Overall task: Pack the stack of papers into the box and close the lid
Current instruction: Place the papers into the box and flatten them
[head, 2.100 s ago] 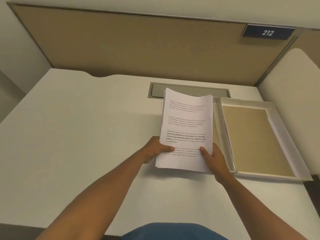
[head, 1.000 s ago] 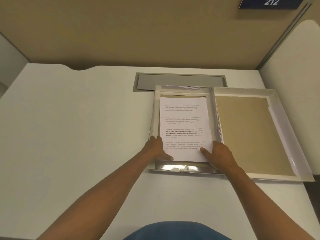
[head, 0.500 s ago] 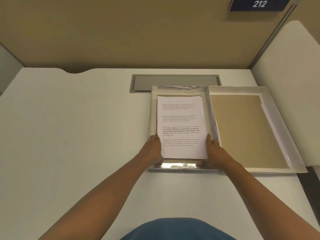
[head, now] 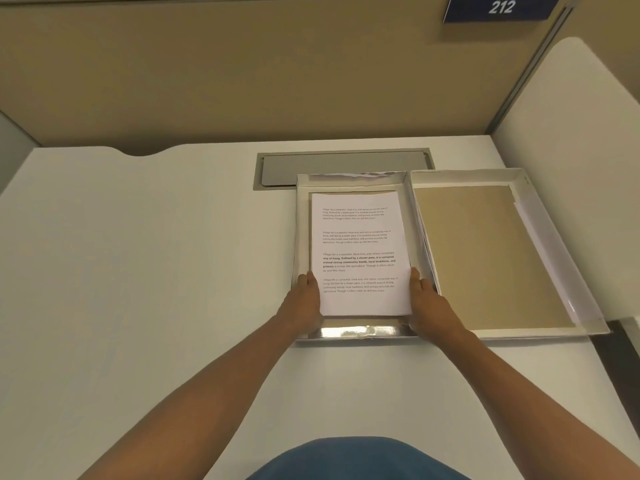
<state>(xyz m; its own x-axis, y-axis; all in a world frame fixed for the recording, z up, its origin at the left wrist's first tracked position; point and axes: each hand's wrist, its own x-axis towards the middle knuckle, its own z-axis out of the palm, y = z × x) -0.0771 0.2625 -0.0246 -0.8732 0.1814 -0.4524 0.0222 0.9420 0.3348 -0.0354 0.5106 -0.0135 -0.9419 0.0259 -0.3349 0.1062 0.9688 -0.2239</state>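
step: seating stack of papers (head: 360,252) in box (head: 302,237) | left hand (head: 304,299) and right hand (head: 427,299) fingers clamped on its side edges | next: release, swing lid (head: 491,258) over from right

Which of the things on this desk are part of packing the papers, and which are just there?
Part of the job:
stack of papers, lying in the box
box
lid, open beside the box
left hand and right hand, at the stack's sides

Just there:
grey hatch in the desk
212 sign
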